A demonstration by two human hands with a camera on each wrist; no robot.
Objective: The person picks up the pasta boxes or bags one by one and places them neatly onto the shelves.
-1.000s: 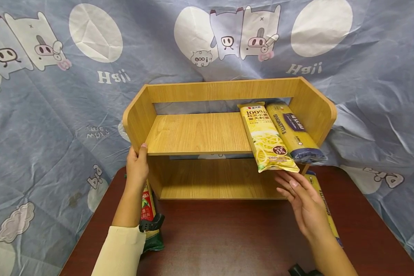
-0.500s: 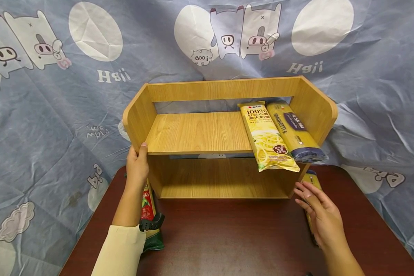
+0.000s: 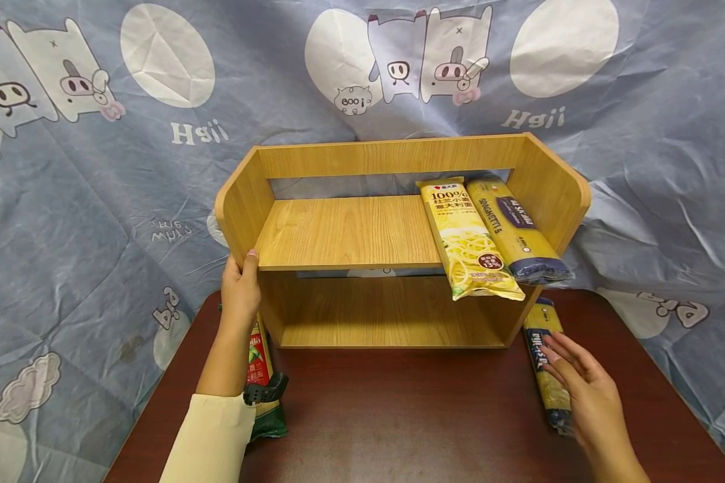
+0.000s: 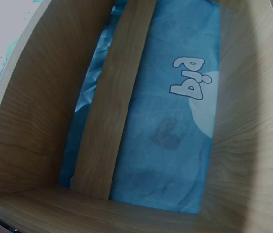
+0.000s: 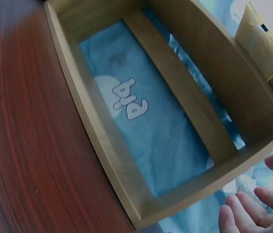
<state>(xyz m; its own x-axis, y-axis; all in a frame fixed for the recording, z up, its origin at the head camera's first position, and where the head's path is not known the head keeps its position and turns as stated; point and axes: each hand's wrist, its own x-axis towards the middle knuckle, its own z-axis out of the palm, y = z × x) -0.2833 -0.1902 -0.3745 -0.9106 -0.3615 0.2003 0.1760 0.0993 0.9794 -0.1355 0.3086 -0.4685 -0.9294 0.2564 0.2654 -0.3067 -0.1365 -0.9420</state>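
Note:
In the head view my left hand (image 3: 240,290) grips the left side panel of a two-tier wooden shelf (image 3: 338,231), thumb on the inner face near the upper board. My right hand (image 3: 589,396) is at the table's right, fingers apart and slightly bent, holding nothing. Just left of it and partly behind it lies a yellow spaghetti pack (image 3: 539,352) with blue ends. On the upper board rest a light yellow pasta pack (image 3: 474,248) and a yellow-and-blue spaghetti pack (image 3: 513,228), side by side. Both jut past the front edge. The right wrist view shows the right fingers (image 5: 243,208) beside the shelf's side panel.
A red and green pasta pack (image 3: 260,365) lies on the dark red table (image 3: 399,416) left of the shelf, partly hidden by the left forearm. A blue printed cloth (image 3: 362,67) hangs behind. The lower tier (image 3: 387,322) is bare wood.
My right hand has moved from below the light yellow pack's front end, rightward and down to the spaghetti pack on the table. That pack has swung slightly. The left hand keeps its grip.

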